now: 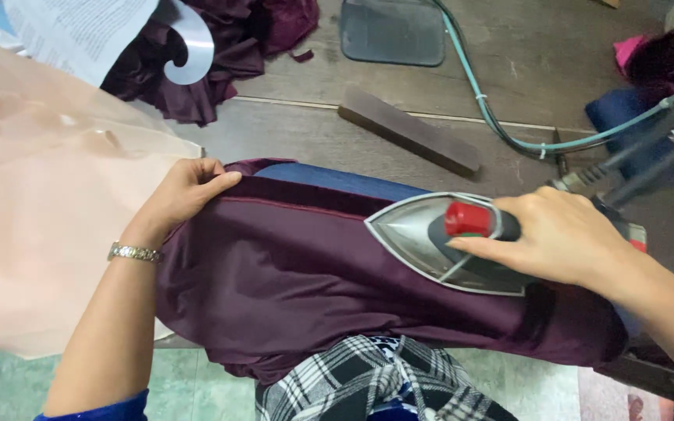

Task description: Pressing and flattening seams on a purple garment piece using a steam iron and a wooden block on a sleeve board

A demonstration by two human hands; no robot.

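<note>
A dark purple cloth (274, 273) lies draped over a blue-padded pressing board (337, 181). My left hand (185, 191) pinches the cloth's seamed edge at the board's left end; a metal bracelet sits on that wrist. My right hand (563, 238) grips the handle of a steel iron (423, 234) with a red knob, which rests flat on the cloth and points left along the seam.
Peach fabric (33, 203) covers the left of the wooden table. More purple cloth (220, 39), a printed paper sheet (79, 31) and a curved ruler (193, 47) lie at the back. A wooden block (407, 129), a grey pad (391, 31) and a teal hose (501, 125) lie behind.
</note>
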